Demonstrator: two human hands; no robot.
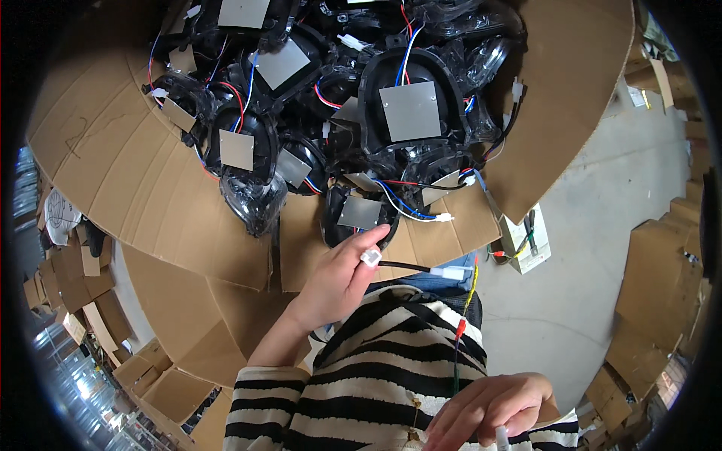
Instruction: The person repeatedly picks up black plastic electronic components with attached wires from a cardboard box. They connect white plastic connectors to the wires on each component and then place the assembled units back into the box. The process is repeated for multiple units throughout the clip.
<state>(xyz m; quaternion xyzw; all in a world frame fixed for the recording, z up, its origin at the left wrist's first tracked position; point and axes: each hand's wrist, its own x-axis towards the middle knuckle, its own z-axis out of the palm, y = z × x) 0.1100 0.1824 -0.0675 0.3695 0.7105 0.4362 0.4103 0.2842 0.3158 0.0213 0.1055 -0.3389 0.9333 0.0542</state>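
My left hand (335, 289) is closed around a white plug connector (371, 258), its index finger reaching toward a black lamp housing with a grey metal plate (359, 213). From the plug a black cable (406, 266) runs right to another white connector (449, 273). Beside that hangs a yellow test lead (471, 289) with a red clip (460, 328), and a dark green wire drops toward my right hand (500, 406). The right hand is low in front of my striped top, fingers curled on a small white piece (502, 436), partly cut off by the frame edge.
A large cardboard box (180, 225) holds several more black lamp housings with clear plastic, grey plates and coloured wires. Right of it, a white box (530, 244) on the grey floor carries a dark tool and clip leads. Stacked cartons (662, 286) line the right side.
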